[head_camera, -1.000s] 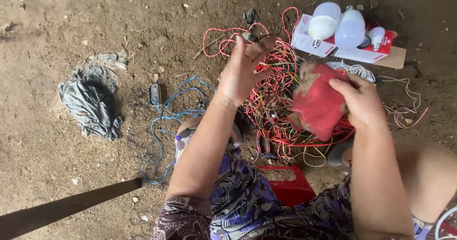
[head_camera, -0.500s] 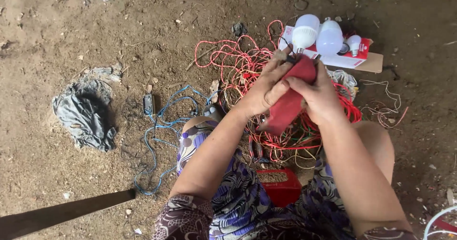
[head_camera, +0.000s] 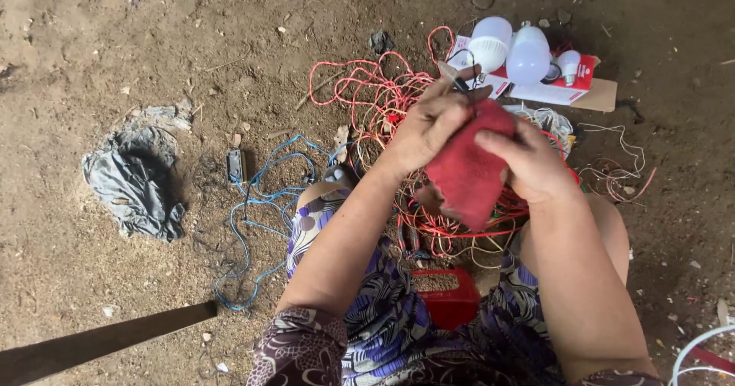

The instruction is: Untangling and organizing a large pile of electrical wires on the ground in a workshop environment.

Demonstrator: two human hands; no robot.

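Both hands had drawn slightly nearer; the left hand (head_camera: 426, 130) pinched a small dark wire-end fitting (head_camera: 462, 86) while the right hand (head_camera: 532, 164) clutched a dusty red cloth (head_camera: 467, 175) above tangled red wires (head_camera: 383, 95), seemingly mid-wipe; rubbing next needed steady pinching.

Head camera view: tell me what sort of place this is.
Probably a bare dirt floor used as a makeshift wiring workspace. A tangle of red wires lies on the ground, white bulbs rest on a flattened box, and both hands hold a red cloth.

A soiled red cloth (head_camera: 468, 173) is hanging crumpled between both hands above tangled wires, its upper edge wrapping a small dark wire piece (head_camera: 460, 86).
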